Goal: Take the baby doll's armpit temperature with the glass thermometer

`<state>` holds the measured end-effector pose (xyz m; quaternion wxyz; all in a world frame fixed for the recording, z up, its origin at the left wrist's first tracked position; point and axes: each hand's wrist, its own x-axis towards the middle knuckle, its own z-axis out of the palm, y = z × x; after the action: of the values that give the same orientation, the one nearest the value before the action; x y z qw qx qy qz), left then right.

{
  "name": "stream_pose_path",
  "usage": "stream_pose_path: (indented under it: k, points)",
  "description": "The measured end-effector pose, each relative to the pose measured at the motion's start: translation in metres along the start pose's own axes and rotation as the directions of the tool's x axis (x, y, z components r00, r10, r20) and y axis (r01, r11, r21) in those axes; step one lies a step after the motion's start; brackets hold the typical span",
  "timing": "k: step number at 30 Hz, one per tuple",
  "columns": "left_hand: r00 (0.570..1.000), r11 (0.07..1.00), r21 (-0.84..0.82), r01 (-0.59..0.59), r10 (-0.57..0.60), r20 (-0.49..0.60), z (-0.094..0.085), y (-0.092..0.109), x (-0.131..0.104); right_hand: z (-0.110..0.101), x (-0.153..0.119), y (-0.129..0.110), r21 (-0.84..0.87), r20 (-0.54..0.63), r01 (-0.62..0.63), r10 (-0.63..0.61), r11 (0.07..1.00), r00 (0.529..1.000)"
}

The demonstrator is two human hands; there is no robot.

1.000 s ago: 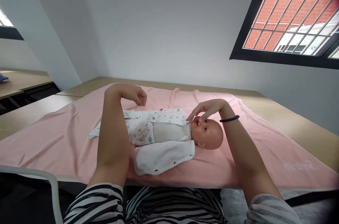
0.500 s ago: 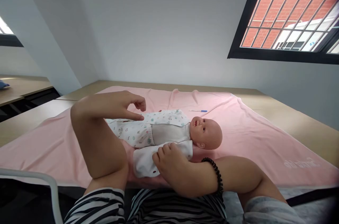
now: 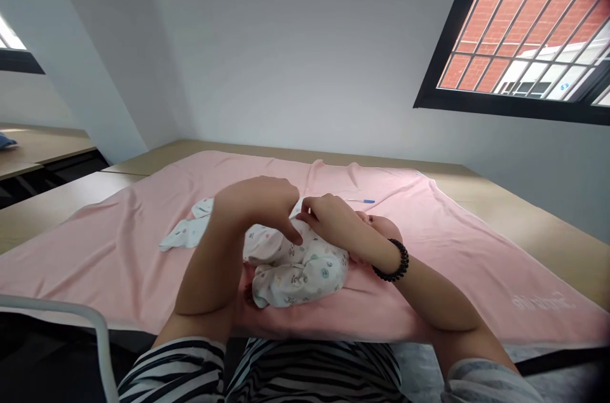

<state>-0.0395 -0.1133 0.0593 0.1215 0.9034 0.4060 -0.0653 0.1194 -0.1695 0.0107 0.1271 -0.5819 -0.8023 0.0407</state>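
Note:
A baby doll lies on its back on a pink blanket (image 3: pixel 452 250), its head (image 3: pixel 388 226) to the right, partly behind my right wrist. Its white printed top (image 3: pixel 305 273) now covers the chest and the near arm. Over the doll's middle, my left hand (image 3: pixel 271 203) is bent with thumb and fingers apart, nothing seen between them. My right hand (image 3: pixel 328 218) is close beside it at the chest, thumb and fingertips pinched together at the garment's edge; what they hold is too small to make out. White printed trouser legs (image 3: pixel 188 231) stretch out to the left.
A blue-capped thermometer-like stick (image 3: pixel 366 201) lies on the blanket behind the doll. Wooden tabletop (image 3: pixel 538 212) borders the blanket. A grey-white metal rail (image 3: pixel 98 327) is at the lower left. A wall and barred window (image 3: pixel 524 28) stand behind.
The printed front of the top has come over the doll's bare chest and white near sleeve. My right hand has moved up to the chest, and my left hand has moved right beside it.

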Motion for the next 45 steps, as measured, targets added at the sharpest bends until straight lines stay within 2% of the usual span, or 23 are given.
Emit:
stream_pose_path:
  k: [2, 4, 11, 18, 20, 22, 23, 25, 28, 30, 33, 36, 40, 45]
  points:
    - [1.000, 0.986, 0.167, -0.017, 0.014, 0.017, 0.005, 0.009, 0.012, 0.003, 0.003, 0.005, 0.010, 0.000, 0.024, -0.024, 1.000, 1.000]
    - [1.000, 0.969, 0.246, -0.001, -0.006, 0.030, 0.005, 0.011, 0.021, 0.005, 0.004, 0.014, 0.020, -0.002, 0.063, -0.063, 0.998, 0.998]
    - [0.982, 0.983, 0.130, 0.128, -0.144, 0.120, -0.011, -0.016, 0.038, -0.005, 0.007, 0.055, -0.014, 0.107, 0.094, -0.092, 0.995, 0.990]
    - [0.953, 0.979, 0.148, 0.139, -0.173, 0.248, -0.008, -0.025, 0.073, 0.000, 0.016, 0.068, -0.159, 0.187, 0.037, -0.007, 0.987, 0.982]
    - [0.966, 0.990, 0.134, 0.046, -0.079, 0.248, -0.003, -0.027, 0.082, 0.001, 0.016, 0.069, -0.207, 0.229, 0.067, -0.018, 0.976, 0.973]
    - [0.959, 0.989, 0.029, -0.145, 0.134, 0.250, 0.003, -0.028, 0.093, 0.000, 0.013, 0.069, -0.247, 0.276, 0.099, -0.028, 0.964, 0.961]
    - [0.936, 0.966, -0.048, -0.256, 0.260, 0.238, 0.007, -0.028, 0.100, -0.001, 0.012, 0.069, -0.270, 0.291, 0.106, -0.024, 0.957, 0.956]
    - [0.860, 0.875, -0.198, -0.442, 0.476, 0.185, 0.016, -0.027, 0.113, -0.004, 0.010, 0.066, -0.313, 0.302, 0.102, -0.003, 0.944, 0.953]
    - [0.760, 0.756, -0.344, -0.556, 0.631, 0.158, 0.030, -0.025, 0.134, -0.007, 0.007, 0.062, -0.338, 0.278, 0.096, 0.002, 0.936, 0.961]
    - [0.730, 0.742, -0.394, -0.543, 0.649, 0.216, 0.038, -0.026, 0.146, -0.007, 0.007, 0.060, -0.322, 0.239, 0.106, -0.028, 0.941, 0.971]
    - [0.733, 0.763, -0.405, -0.503, 0.626, 0.267, 0.048, -0.029, 0.161, -0.002, 0.008, 0.061, -0.313, 0.195, 0.129, -0.069, 0.941, 0.978]
    - [0.748, 0.770, -0.378, -0.515, 0.618, 0.241, 0.054, -0.033, 0.169, 0.007, 0.011, 0.064, -0.336, 0.191, 0.126, -0.064, 0.933, 0.980]
    - [0.752, 0.762, -0.360, -0.538, 0.627, 0.203, 0.055, -0.030, 0.169, 0.014, 0.012, 0.067, -0.303, 0.159, 0.151, -0.106, 0.941, 0.981]
    - [0.749, 0.743, -0.396, -0.539, 0.638, 0.177, 0.055, -0.026, 0.163, 0.009, 0.009, 0.059, -0.278, 0.159, 0.163, -0.122, 0.947, 0.980]
